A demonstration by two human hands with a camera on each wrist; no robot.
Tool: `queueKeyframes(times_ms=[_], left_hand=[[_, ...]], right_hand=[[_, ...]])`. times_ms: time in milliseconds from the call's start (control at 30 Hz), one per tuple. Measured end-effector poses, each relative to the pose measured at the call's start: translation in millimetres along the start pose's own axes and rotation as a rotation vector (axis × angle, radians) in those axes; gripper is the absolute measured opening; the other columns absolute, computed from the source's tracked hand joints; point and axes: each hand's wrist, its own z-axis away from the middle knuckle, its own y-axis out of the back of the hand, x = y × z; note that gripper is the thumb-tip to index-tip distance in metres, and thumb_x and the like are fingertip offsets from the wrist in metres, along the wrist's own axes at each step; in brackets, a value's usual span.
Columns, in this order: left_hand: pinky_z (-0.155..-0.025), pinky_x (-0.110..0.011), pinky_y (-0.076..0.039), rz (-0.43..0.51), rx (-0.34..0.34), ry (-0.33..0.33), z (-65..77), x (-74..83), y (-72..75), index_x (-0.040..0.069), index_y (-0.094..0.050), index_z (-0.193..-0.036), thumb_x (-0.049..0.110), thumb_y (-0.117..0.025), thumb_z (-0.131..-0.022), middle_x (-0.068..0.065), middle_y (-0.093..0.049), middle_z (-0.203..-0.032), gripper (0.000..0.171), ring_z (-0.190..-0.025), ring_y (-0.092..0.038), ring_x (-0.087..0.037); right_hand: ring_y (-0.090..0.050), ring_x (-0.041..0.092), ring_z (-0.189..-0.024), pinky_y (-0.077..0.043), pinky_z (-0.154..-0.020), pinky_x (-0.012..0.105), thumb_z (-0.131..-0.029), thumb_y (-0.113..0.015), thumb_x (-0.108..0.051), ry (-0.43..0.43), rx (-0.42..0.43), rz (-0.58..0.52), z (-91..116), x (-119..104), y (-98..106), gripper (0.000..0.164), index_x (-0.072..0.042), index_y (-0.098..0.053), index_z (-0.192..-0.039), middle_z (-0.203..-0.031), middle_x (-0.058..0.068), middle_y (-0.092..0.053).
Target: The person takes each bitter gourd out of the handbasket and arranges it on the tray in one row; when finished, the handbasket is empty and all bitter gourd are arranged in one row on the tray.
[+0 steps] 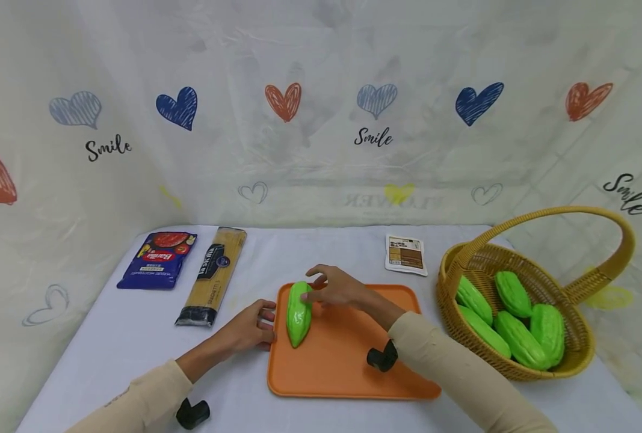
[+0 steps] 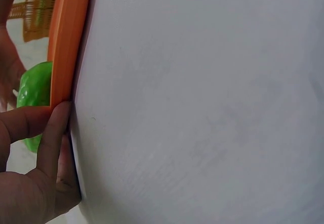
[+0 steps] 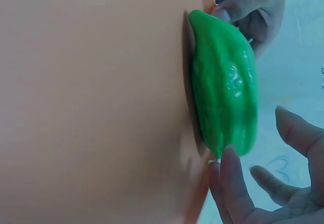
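Observation:
A glossy green bitter melon [image 1: 299, 315], ridged and pointed at one end, lies lengthwise along the left side of an orange tray [image 1: 348, 361]. My left hand [image 1: 249, 328] pinches the tray's left rim between thumb and fingers, as the left wrist view [image 2: 35, 158] shows. Over the melon's far end is my right hand [image 1: 339, 287], its fingers spread. In the right wrist view a fingertip [image 3: 231, 155] meets or nearly meets the end of the melon [image 3: 228, 87], while the thumb stands apart from it.
To the right stands a wicker basket [image 1: 586, 337] with a tall handle, holding several more green bitter melons [image 1: 521, 340]. A spaghetti pack [image 1: 212, 279] and a blue sauce pouch [image 1: 158, 261] lie at the left. Behind the tray is a small white packet [image 1: 405, 254].

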Motion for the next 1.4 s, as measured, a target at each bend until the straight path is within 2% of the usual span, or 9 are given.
queueKeyframes(times_ms=[167, 333, 500, 633, 800, 900, 1067, 1400], left_hand=[[-0.073, -0.034, -0.063, -0.008, 0.004, 0.006, -1.6, -0.6, 0.5, 0.004, -0.044, -0.143, -0.002, -0.073, -0.082, -0.012, -0.054, -0.119, 0.068, -0.096, -0.061, -0.021], [-0.073, -0.034, -0.063, -0.013, 0.006, 0.006, -3.4, -2.6, -1.5, 0.004, -0.044, -0.143, -0.002, -0.073, -0.082, -0.012, -0.054, -0.119, 0.068, -0.095, -0.061, -0.021], [-0.072, -0.034, -0.063, -0.022, 0.014, -0.004, -3.3, -4.5, -3.1, 0.004, -0.044, -0.143, -0.002, -0.073, -0.081, -0.012, -0.054, -0.119, 0.069, -0.095, -0.062, -0.021], [-0.072, -0.034, -0.063, -0.024, 0.019, -0.012, -3.2, -5.8, -3.1, 0.004, -0.045, -0.143, -0.002, -0.074, -0.081, -0.011, -0.054, -0.118, 0.068, -0.095, -0.062, -0.021], [-0.072, -0.034, -0.063, -0.015, 0.023, -0.012, -3.2, -5.4, -2.7, 0.004, -0.045, -0.142, -0.002, -0.074, -0.081, -0.011, -0.055, -0.118, 0.068, -0.094, -0.062, -0.02], [-0.072, -0.033, -0.063, -0.015, 0.021, -0.012, -3.5, -5.1, -2.7, 0.004, -0.045, -0.142, -0.002, -0.074, -0.081, -0.011, -0.055, -0.118, 0.068, -0.094, -0.062, -0.02], [-0.072, -0.033, -0.063, -0.01, 0.024, -0.012, -3.4, -5.7, -3.0, 0.004, -0.046, -0.142, -0.001, -0.075, -0.081, -0.011, -0.055, -0.119, 0.068, -0.094, -0.062, -0.02], [-0.072, -0.034, -0.063, 0.007, 0.026, -0.013, -2.6, -6.2, -2.4, 0.005, -0.046, -0.142, -0.002, -0.075, -0.081, -0.011, -0.055, -0.119, 0.068, -0.094, -0.062, -0.02]], right_hand=[[-0.068, 0.032, -0.105, -0.059, -0.089, 0.044, -0.092, -0.073, -0.031, 0.022, -0.006, 0.018, 9, -5, 14, 0.063, -0.008, -0.048, -0.145, -0.142, 0.024, -0.049], [-0.065, 0.033, -0.115, -0.059, -0.093, 0.048, -0.093, -0.071, -0.03, 0.064, -0.031, -0.014, 24, -5, 26, 0.058, -0.01, -0.049, -0.144, -0.143, 0.026, -0.047], [-0.067, 0.032, -0.112, -0.059, -0.09, 0.051, -0.093, -0.07, -0.033, 0.131, -0.063, 0.003, 38, -3, 36, 0.055, -0.011, -0.052, -0.141, -0.14, 0.024, -0.051], [-0.067, 0.03, -0.111, -0.059, -0.086, 0.048, -0.093, -0.07, -0.037, 0.188, -0.089, 0.038, 49, -2, 44, 0.055, -0.013, -0.054, -0.14, -0.139, 0.022, -0.053], [-0.064, 0.029, -0.116, -0.06, -0.086, 0.04, -0.093, -0.069, -0.038, 0.23, -0.112, 0.07, 66, -1, 57, 0.053, -0.015, -0.055, -0.139, -0.138, 0.02, -0.055], [-0.064, 0.025, -0.115, -0.059, -0.088, 0.036, -0.094, -0.068, -0.037, 0.235, -0.123, 0.1, 78, 1, 65, 0.052, -0.015, -0.054, -0.139, -0.136, 0.015, -0.057], [-0.065, 0.021, -0.112, -0.056, -0.094, 0.038, -0.095, -0.068, -0.032, 0.241, -0.151, 0.146, 95, 7, 76, 0.049, -0.015, -0.054, -0.139, -0.134, 0.008, -0.058], [-0.065, 0.023, -0.11, -0.058, -0.088, 0.032, -0.097, -0.065, -0.025, 0.221, -0.161, 0.112, 128, 21, 96, 0.043, -0.016, -0.054, -0.138, -0.135, 0.01, -0.058]])
